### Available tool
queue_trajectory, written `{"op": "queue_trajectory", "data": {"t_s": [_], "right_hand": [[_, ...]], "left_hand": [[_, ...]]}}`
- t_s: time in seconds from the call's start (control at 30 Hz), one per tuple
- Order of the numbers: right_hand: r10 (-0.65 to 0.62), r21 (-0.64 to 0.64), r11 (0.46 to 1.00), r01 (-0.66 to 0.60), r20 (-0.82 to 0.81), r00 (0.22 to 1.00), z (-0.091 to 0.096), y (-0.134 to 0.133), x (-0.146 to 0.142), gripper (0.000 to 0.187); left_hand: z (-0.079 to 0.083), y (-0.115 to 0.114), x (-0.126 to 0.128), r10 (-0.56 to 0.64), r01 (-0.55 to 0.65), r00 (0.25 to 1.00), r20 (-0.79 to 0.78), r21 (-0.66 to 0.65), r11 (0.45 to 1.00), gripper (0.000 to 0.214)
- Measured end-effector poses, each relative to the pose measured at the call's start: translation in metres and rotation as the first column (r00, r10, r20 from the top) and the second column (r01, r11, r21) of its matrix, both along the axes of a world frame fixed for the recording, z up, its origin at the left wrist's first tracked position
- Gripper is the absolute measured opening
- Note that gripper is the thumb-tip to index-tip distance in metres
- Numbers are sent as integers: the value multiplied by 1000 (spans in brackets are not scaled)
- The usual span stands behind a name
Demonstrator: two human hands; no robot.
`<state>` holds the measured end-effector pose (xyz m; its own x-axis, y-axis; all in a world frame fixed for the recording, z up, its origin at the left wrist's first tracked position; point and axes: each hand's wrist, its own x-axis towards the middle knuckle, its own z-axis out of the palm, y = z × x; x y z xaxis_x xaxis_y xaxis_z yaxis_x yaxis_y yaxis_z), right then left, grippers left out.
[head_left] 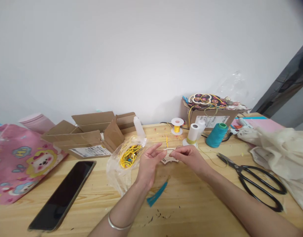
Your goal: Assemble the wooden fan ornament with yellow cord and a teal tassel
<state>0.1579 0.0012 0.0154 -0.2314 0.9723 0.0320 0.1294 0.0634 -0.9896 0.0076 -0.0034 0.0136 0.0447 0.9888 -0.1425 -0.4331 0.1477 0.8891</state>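
A small pale fan-shaped piece with cut-outs (170, 158) is held up just above the table between both hands. My left hand (149, 162) grips its left edge between thumb and fingers, the other fingers partly spread. On the other side, my right hand (188, 157) is closed in a pinch at its upper right edge; the fingertips hide whether a thread is there too. A yellow cord (166, 141) shows just beyond the top of the piece. Nearer to me, a teal tassel (157, 194) lies on the wooden table (190, 204).
Left are a phone (63, 196), an open carton (79, 140) and a plastic bag of yellow cord (129, 156). Spools (177, 126), a teal thread cone (216, 135), a filled box (210, 115), black-handled scissors (252, 181) and cream cloth (277, 148) stand or lie right.
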Motion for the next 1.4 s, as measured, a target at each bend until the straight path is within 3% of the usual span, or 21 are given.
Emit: {"op": "queue_trajectory", "data": {"t_s": [0.3,0.43,0.57,0.63,0.73,0.9,1.07,1.17,1.3,1.4], "right_hand": [[-17,20,1000,17,0,1000,3,1,3,28],[-3,36,999,3,11,1000,3,0,3,28],[9,64,998,-10,22,1000,0,0,3,29],[11,66,998,-12,16,1000,1,0,3,29],[41,65,997,-41,-2,999,4,0,2,30],[111,47,993,-109,-39,993,6,-2,0,28],[82,16,997,-82,-24,996,0,1,1,27],[73,-4,997,-73,28,997,0,3,4,29],[139,-33,990,-136,98,986,2,5,11,32],[182,-45,983,-178,124,976,1,9,18,34]], "left_hand": [[1,1,-1,-26,38,948,-318,33,999,18],[2,2,-3,-1,42,904,-429,87,995,20],[3,2,-3,-14,131,878,-478,212,968,29],[3,1,-2,-42,148,908,-417,223,964,32],[3,0,0,-110,139,977,-185,156,978,34],[-1,1,1,-171,170,977,127,22,985,31],[-1,4,-1,-103,111,981,165,-40,993,13],[3,6,-4,-45,57,987,153,-73,996,19],[10,12,-12,119,-110,976,181,-59,992,23],[16,15,-23,147,-141,966,214,-43,989,21]]}}
